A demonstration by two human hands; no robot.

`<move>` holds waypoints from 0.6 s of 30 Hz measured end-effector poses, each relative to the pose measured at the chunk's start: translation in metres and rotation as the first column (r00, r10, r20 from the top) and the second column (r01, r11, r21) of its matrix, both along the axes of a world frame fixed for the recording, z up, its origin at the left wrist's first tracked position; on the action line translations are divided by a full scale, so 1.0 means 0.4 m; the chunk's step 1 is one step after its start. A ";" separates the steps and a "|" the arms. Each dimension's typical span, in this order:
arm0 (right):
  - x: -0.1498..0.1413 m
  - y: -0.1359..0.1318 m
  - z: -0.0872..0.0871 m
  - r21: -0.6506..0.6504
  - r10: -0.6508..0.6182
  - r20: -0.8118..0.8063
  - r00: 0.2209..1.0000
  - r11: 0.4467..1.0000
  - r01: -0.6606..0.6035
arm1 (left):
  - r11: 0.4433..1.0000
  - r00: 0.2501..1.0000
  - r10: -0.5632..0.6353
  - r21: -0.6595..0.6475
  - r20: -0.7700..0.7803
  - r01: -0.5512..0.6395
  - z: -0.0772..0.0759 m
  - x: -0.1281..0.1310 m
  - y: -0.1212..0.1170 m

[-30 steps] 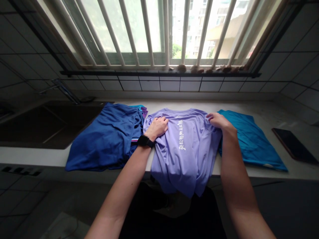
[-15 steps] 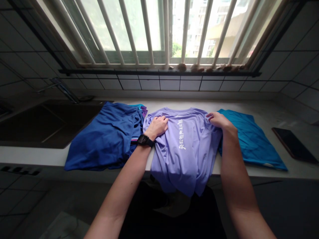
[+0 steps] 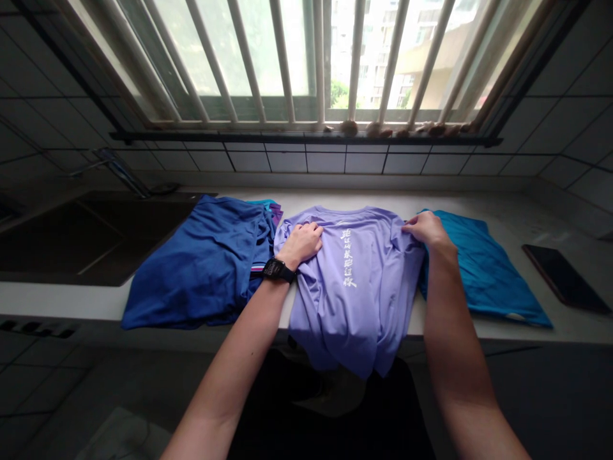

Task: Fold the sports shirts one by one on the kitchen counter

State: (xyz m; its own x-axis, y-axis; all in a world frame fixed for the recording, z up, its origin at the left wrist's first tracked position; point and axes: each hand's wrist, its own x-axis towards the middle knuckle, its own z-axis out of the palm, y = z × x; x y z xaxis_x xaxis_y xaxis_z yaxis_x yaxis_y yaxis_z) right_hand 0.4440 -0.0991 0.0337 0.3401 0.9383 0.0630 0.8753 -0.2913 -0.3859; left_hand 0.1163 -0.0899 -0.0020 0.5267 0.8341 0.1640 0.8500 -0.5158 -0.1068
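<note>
A lilac T-shirt [image 3: 357, 287] with a column of white characters lies on the pale counter [image 3: 517, 223], its hem hanging over the front edge. My left hand [image 3: 302, 243], a black watch on the wrist, rests with curled fingers on the shirt's left shoulder. My right hand [image 3: 427, 229] is closed on the fabric at the right shoulder. A dark blue garment [image 3: 201, 268] lies to the left and a folded teal garment [image 3: 479, 268] to the right.
A dark sink [image 3: 71, 236] with a tap [image 3: 119, 169] fills the left of the counter. A dark phone [image 3: 560, 278] lies at the right. Behind is a tiled wall and a barred window [image 3: 306, 57] with small shells on its sill.
My right hand has closed tighter on the shirt's right shoulder and shifted slightly right. The left hand has stayed put.
</note>
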 end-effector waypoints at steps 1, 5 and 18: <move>-0.004 -0.002 0.003 0.022 -0.013 -0.004 1.000 1.000 0.013 | 1.000 1.000 0.002 -0.003 0.001 -0.002 0.000 -0.001 0.001; -0.019 -0.010 0.014 0.097 -0.023 -0.012 1.000 0.995 0.024 | 1.000 0.999 0.003 -0.031 0.034 -0.002 -0.002 -0.007 0.006; -0.009 -0.035 0.035 -0.098 0.112 -0.026 0.993 0.989 -0.114 | 0.997 0.998 0.032 -0.071 0.049 -0.028 0.004 -0.010 0.008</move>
